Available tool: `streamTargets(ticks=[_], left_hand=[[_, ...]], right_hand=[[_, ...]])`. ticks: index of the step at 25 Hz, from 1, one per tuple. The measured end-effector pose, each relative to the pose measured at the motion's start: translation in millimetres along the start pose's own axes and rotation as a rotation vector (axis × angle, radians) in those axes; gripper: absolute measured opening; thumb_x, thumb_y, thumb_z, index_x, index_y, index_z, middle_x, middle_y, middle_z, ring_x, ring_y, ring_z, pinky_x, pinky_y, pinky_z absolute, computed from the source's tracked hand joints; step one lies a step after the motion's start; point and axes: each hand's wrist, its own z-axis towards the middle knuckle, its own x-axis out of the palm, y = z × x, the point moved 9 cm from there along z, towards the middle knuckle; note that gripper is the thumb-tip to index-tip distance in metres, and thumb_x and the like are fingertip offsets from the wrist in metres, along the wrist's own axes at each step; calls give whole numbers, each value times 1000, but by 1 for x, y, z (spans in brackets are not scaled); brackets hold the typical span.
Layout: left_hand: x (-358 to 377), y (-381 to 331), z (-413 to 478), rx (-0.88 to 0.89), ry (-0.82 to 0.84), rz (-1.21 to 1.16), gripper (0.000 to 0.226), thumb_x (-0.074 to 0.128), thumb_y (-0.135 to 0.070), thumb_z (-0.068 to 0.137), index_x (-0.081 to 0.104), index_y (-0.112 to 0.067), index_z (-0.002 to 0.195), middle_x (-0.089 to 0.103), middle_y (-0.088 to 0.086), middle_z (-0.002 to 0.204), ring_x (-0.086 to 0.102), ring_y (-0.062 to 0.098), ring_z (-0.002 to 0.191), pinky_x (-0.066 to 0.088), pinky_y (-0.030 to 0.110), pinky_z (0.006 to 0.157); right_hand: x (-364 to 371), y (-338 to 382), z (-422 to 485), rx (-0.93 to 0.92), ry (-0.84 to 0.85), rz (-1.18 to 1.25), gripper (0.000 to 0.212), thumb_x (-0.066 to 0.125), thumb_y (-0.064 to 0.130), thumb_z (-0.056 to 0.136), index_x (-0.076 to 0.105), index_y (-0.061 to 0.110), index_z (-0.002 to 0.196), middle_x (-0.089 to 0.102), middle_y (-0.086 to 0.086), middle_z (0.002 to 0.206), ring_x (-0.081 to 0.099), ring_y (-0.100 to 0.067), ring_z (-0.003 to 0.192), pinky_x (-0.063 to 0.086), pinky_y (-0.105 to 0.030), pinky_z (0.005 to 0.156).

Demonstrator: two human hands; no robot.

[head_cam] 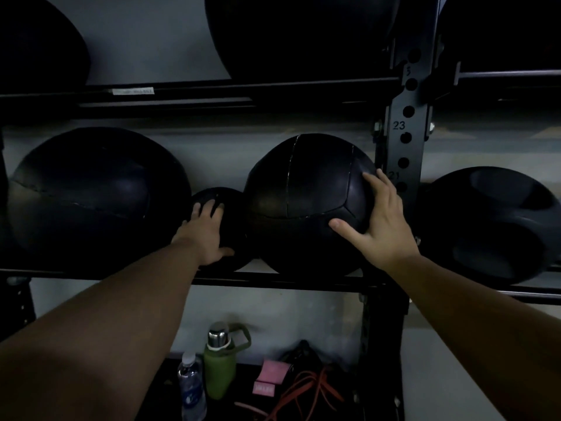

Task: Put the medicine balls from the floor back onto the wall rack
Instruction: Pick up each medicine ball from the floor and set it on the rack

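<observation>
A black stitched medicine ball rests on the rack's middle rail. My right hand lies flat on its right side, fingers spread. A smaller black ball sits wedged between that ball and a large black ball to the left. My left hand is pressed on the small ball's front, fingers apart. Neither hand is wrapped around anything.
A perforated upright post stands right of the stitched ball. A handled ball sits beyond it. More balls fill the upper shelf. Below lie a green flask, a water bottle, pink bands and orange cords.
</observation>
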Motion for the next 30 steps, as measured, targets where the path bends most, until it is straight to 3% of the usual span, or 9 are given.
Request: streamTargets(ticks=[6,10,13,17,23,27,30], left_hand=[[-7,-7,6,-8,61,-22,138,81,-66,78,-12,-20,168,-12,6,178,-8,41,163,24,61,126],[-1,5,1,-69,97,42,153,75,-88,63,-28,-34,163,-27,2,175,-3,55,158,26,60,124],[10,12,10,-81,61,85,153,68,-97,58,-32,-41,160,-31,-1,174,-1,57,158,31,61,121],[0,29,49,-46,53,59,147,58,-103,56,-27,-44,161,-19,-6,177,15,52,157,36,57,117],[-16,38,73,8,12,81,152,51,-108,46,-19,-41,164,0,3,177,28,48,146,28,50,121],[-18,26,46,-29,69,23,152,69,-97,56,-22,-40,165,-14,-1,179,14,46,157,21,50,126],[-18,17,23,-88,92,179,144,69,-86,73,-26,-27,165,-19,8,178,15,44,159,26,49,125]], right_hand=[[-8,19,9,34,64,-156,113,54,90,70,16,30,157,13,-6,171,21,-36,153,29,-62,118],[11,75,23,-109,84,-340,111,37,102,69,10,44,160,1,-3,175,-2,-40,158,7,-68,120],[40,96,38,-141,122,-515,117,28,107,63,6,48,161,-9,-2,174,-14,-44,156,-5,-75,116],[47,86,48,-169,38,-522,108,36,101,67,19,49,159,10,-1,174,-2,-43,157,2,-77,115],[47,61,60,-138,9,-442,104,40,102,65,26,52,156,20,3,171,7,-38,157,10,-76,113],[49,53,65,-92,150,-441,108,39,103,64,19,52,158,12,4,173,0,-35,158,8,-75,116],[56,56,74,-19,341,-511,112,33,104,67,3,50,160,-3,2,174,-6,-38,158,5,-73,119]])
